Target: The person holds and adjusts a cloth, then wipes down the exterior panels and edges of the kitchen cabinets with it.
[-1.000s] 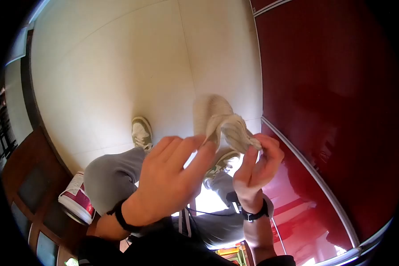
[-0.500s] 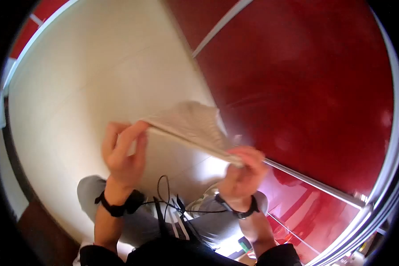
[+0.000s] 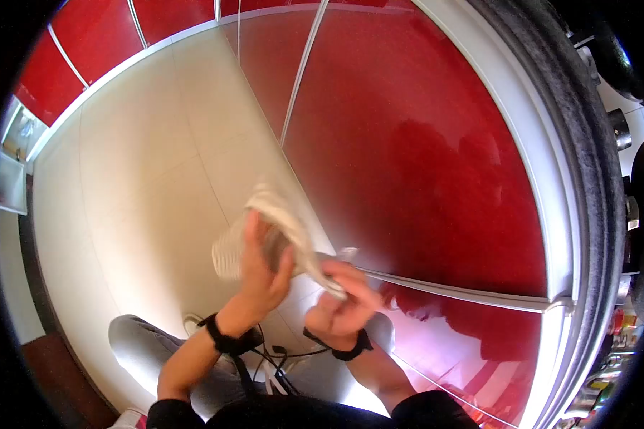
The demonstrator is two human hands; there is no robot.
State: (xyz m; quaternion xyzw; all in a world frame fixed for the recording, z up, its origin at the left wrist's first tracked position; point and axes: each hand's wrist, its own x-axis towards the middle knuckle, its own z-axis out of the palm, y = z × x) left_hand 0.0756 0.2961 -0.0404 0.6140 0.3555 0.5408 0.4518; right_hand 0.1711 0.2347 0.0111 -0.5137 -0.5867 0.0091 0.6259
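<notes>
A beige, ribbed piece of fabric [image 3: 290, 220] hangs in front of me, its mouth spread like that of a pouch; motion blur hides its exact kind. My left hand [image 3: 261, 268] holds the near left side, with the thumb at the opening and fingers along the fabric. The lower right corner of the rim is pinched in my right hand [image 3: 345, 304], whose fingers are closed and partly blurred. Both wrists wear black bands, and thin black cables [image 3: 270, 352] run between them over my lap.
Glossy red cabinet fronts [image 3: 422, 171] with pale metal trim stand to the right. A dark counter edge [image 3: 562, 129] curves above them, with pots and jars beyond. Beige tiled floor [image 3: 143, 193] stretches ahead and left. My grey-trousered knees [image 3: 139, 350] are bent below.
The fabric has gone from stretched flat between both hands to an opened, pouch-like shape. My hands have come closer together, the left moving rightward. The view has tilted up and right.
</notes>
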